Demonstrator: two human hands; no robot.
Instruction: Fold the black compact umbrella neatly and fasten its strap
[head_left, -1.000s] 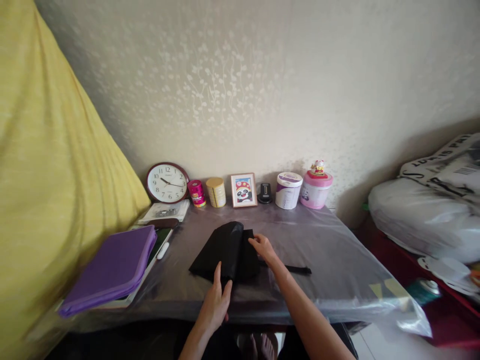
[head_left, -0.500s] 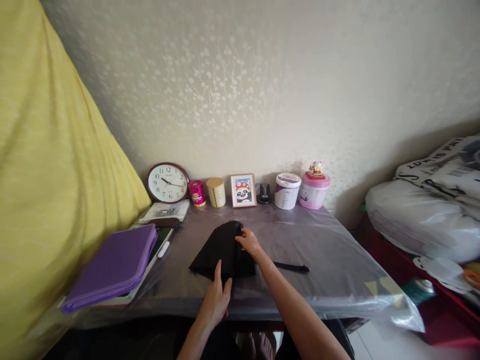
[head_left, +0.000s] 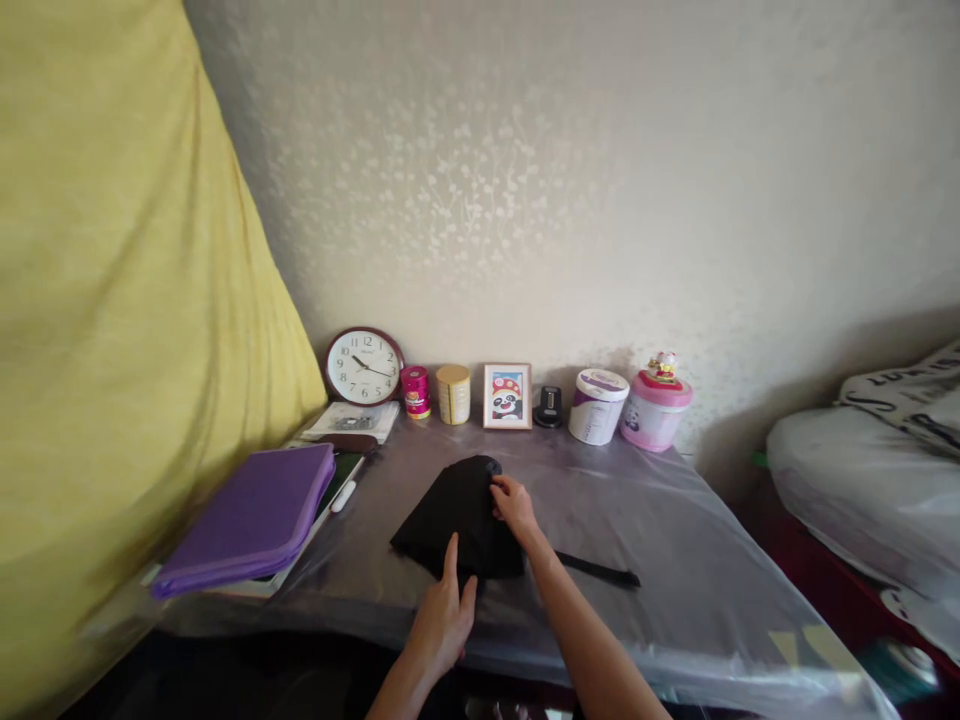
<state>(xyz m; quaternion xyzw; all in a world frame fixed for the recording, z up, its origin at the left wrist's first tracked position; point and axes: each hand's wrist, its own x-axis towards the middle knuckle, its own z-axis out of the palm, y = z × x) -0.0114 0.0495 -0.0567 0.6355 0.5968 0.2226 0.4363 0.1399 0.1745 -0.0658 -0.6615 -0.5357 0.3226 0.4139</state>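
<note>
Black folded cloth (head_left: 450, 515) lies flat on the tabletop (head_left: 697, 540), near edge, a bit left of middle. Right hand (head_left: 516, 508): thumb and fingertips together, pinched on the cloth's right side; the exact contact is partly lost, black on black. Left hand (head_left: 446, 612): at the cloth's near edge, thumb and forefinger spread apart, forefinger lying on the fabric; other fingers out of sight under the hand. Fold layers unreadable, too dark. Black strap (head_left: 604, 572) runs toward the right edge; whether it joins the cloth is hidden behind the right forearm. Left edge: purple folder (head_left: 247, 515) covers most of the board (head_left: 281, 580) under it, white pen (head_left: 343, 497) alongside. Far left corner: clock (head_left: 365, 366), legible, standing behind papers (head_left: 352, 420) whose print isn't. Far edge, middle: picture frame (head_left: 507, 396), then a small black device (head_left: 549, 407), type unclear. Far right corner: pink tub (head_left: 655, 415) with figurine (head_left: 663, 367) on top, fine detail lost. Near right corner is cut off by the frame; beyond the right edge, white bag (head_left: 862, 490) is cropped too.
</note>
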